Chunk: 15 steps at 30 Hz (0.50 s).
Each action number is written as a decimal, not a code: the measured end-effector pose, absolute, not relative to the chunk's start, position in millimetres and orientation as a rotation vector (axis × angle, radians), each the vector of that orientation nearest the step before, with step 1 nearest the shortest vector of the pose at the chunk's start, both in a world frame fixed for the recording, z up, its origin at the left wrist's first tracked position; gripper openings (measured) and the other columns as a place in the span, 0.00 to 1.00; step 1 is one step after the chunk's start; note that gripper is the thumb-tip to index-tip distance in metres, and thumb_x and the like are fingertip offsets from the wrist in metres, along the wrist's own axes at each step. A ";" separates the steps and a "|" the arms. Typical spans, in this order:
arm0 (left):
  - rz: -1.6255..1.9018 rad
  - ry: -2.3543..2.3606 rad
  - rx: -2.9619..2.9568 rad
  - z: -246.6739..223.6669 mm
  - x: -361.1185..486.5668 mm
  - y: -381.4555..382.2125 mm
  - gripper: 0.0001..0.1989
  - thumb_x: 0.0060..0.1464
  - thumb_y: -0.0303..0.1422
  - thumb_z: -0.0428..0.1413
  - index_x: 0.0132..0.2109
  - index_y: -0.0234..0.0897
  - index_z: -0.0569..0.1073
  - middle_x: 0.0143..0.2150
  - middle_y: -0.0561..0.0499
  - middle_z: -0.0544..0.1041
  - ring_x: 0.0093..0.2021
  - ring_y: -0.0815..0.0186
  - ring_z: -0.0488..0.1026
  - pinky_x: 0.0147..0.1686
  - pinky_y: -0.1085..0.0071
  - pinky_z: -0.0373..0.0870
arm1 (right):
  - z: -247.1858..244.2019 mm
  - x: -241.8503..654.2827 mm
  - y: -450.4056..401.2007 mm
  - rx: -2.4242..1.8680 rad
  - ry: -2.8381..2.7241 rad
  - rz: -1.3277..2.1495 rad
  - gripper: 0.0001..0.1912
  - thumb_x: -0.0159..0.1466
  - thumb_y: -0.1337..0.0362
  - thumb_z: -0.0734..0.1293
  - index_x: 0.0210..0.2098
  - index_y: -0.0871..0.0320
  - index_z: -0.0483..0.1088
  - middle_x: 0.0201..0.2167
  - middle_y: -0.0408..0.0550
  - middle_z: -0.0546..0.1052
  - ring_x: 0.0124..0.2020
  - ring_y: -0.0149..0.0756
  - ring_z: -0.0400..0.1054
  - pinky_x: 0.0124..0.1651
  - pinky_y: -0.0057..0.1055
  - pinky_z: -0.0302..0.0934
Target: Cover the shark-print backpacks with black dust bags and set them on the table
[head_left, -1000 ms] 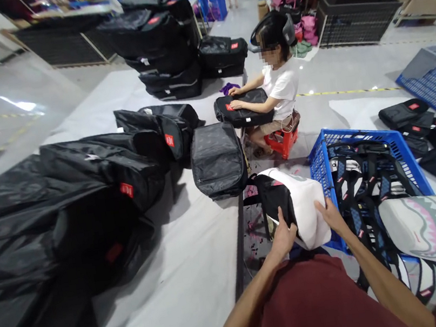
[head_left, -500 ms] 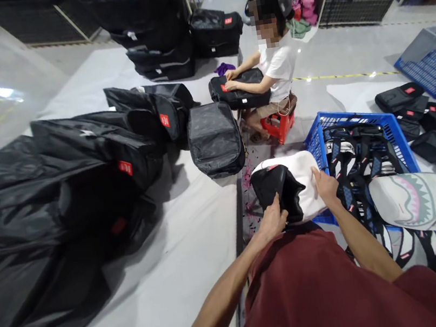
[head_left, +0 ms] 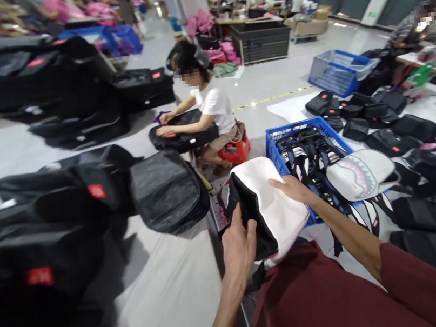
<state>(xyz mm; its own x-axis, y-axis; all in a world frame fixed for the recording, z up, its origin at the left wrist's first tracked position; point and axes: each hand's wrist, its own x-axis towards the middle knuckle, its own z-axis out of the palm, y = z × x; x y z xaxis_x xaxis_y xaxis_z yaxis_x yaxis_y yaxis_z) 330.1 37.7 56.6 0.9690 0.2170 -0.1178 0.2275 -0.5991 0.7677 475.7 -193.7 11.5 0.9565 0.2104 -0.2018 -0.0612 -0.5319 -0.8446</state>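
In front of my lap is a white bag [head_left: 281, 206] with a black inside, its mouth gaping toward the left. My left hand [head_left: 238, 245] is at that mouth, fingers bent over the black edge, some of them hidden behind the fabric. Across the white panel, my right hand [head_left: 292, 189] grips the bag's far right side, thumb on top and fingers mostly out of sight. Just left of the bag, a dark patterned backpack [head_left: 167, 190] stands on the white-covered surface.
Right of me, a blue crate [head_left: 298, 125] holds several strapped bags, with a shark-mouth bag [head_left: 361, 175] on its corner. A person [head_left: 209, 104] sits ahead on a red stool [head_left: 236, 150], hands on a black bag [head_left: 184, 130]. Black bags [head_left: 67, 197] crowd the left.
My view has swung right and up. The white bag has turned so more of its white panel shows, and my left hand has shifted along its black opening. Both hands stay on it.
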 end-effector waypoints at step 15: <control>0.920 -0.389 1.984 155.2 285.2 -48.2 0.40 0.64 0.16 0.63 0.76 0.51 0.72 0.51 0.49 0.91 0.46 0.58 0.90 0.46 0.60 0.91 | 185.1 522.1 -290.5 -1.554 0.293 -0.555 0.36 0.76 0.41 0.69 0.61 0.72 0.79 0.50 0.62 0.86 0.52 0.47 0.80 0.52 0.41 0.75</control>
